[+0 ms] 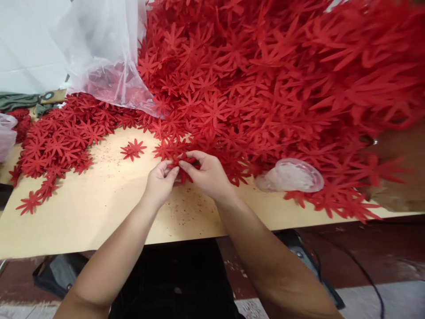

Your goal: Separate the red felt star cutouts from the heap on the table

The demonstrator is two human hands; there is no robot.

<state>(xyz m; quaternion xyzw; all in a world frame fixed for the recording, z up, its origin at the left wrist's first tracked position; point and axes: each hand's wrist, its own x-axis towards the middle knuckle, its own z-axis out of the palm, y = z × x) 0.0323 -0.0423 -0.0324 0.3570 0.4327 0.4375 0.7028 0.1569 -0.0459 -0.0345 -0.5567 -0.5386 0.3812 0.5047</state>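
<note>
My left hand (pixel 161 180) and my right hand (pixel 210 173) meet above the table's middle, thumbs and fingers pinched together. Between them they hold a red flower-shaped cutout (pixel 183 162) with narrow petals, partly covered by the fingertips. Just beyond the hands rises a large heap of similar red cutouts (pixel 214 110). One loose red cutout (pixel 133 149) lies flat to the left of the hands. Right of my right hand, a clear plastic tub (pixel 295 176) with whitish contents rests tilted against the heap.
A second pile of red cutouts (pixel 61 141) spreads over the table's left side. Behind it stands a clear plastic bag (pixel 109 57) with red pieces inside. Small red scraps dot the wooden table (pixel 109 212). A dark cable (pixel 361 266) hangs beyond the front edge.
</note>
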